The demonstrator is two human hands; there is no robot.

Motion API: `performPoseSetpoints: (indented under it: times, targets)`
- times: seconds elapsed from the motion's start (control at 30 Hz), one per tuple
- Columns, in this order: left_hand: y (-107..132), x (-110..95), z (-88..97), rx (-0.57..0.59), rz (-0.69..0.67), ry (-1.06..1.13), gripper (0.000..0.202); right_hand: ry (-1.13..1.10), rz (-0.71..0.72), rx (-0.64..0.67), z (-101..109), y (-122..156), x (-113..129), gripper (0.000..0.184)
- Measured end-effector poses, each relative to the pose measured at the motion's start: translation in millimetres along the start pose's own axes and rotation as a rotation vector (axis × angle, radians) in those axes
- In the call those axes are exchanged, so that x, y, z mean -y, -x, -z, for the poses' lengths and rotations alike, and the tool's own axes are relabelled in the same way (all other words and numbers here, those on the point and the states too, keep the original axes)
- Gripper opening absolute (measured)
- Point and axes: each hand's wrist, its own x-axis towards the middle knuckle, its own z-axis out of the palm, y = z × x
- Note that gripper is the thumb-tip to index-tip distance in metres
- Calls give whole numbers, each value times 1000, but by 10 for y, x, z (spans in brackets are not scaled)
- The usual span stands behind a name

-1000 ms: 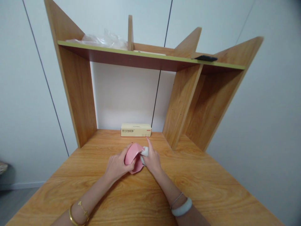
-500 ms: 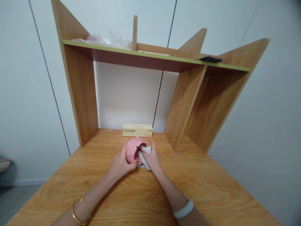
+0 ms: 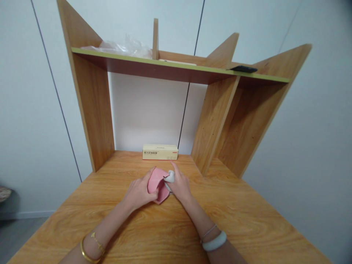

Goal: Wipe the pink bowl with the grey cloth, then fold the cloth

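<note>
Gripping the pink faceted bowl (image 3: 156,179) at the lower middle of the frame, the left hand (image 3: 137,192) has its thumb hooked over the near rim and its fingers spread round the outer wall, clamped on the piece. The bowl is tipped on its side, mouth turned toward the lower right; whether it touches the wooden tabletop (image 3: 225,216) I can't tell from where I stand. At that mouth the right hand (image 3: 180,185) is closed round a bunched white cloth (image 3: 170,176), one finger stretched free toward the yellow cling-film box (image 3: 160,153) behind. My guess is that the bowl is light and stiff, with a smooth, slightly glossy skin that could slide if damp; plastic or glazed ceramic I can't say, so I'd treat its rim as chippable. The surest hold seems to be the one taken: thumb inside, fingers across the flat facets, which should give more purchase than a plain curve. The cloth looks soft and easily crushed, best pinched in a wad. Above, across the upper part of the frame, the shelf board (image 3: 151,69) carries a crumpled clear plastic bag (image 3: 126,49) at upper left and a flat black object (image 3: 243,69) at upper right.
</note>
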Motion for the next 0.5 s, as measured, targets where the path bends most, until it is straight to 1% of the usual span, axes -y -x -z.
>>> performPoseSetpoints:
  times: [0.1, 0.17, 0.27, 0.37, 0.43, 0.5]
  targets:
    - [-7, 10, 17, 22, -45, -29, 66, 12, 124, -56, 54, 22, 5, 62]
    - [-12, 23, 7, 16, -42, -34, 64, -7, 136, -51, 51, 35, -3, 62]
    - [-22, 50, -34, -48, 24, 20, 60, -72, 48, -40, -1, 34, -43, 62]
    - [-23, 54, -83, -94, 63, 132, 64, -222, -99, -92, -62, 8, -89, 61]
    - [-17, 36, -112, -88, 38, 230, 72, -381, -154, -128, -102, -15, -101, 60]
    - [-11, 14, -130, -94, 1, 331, 77, -518, -165, -126, -142, -31, -93, 58]
